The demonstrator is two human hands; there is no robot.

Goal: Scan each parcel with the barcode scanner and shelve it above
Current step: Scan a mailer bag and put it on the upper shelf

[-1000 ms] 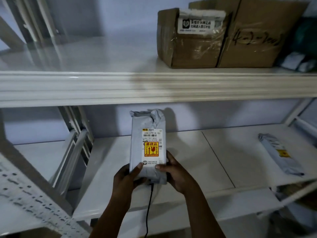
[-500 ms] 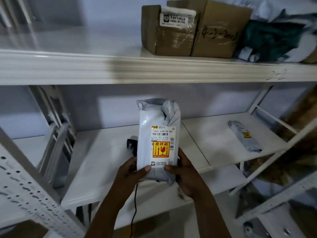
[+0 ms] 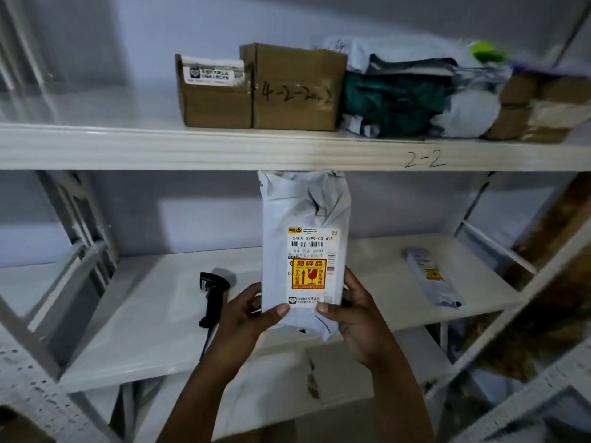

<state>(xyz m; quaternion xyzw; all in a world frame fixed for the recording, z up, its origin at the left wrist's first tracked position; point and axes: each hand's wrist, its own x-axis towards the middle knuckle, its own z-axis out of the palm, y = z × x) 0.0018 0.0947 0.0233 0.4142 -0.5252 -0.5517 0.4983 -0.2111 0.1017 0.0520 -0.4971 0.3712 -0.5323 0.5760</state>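
The left hand (image 3: 246,314) and right hand (image 3: 358,318) each pinch a bottom corner of one grey mailer parcel (image 3: 303,212), held upright just below the upper shelf (image 3: 192,148). One barcode scanner (image 3: 212,292) and one second mailer (image 3: 430,276) lie on the lower shelf (image 3: 153,330).

Dim, bluish light; glare on the upper shelf (image 3: 128,148); edges blurred and bowed.

One scanner (image 3: 213,292), two hands (image 3: 244,319) (image 3: 359,318), two yellow-stickered parcels (image 3: 303,212) (image 3: 430,278)
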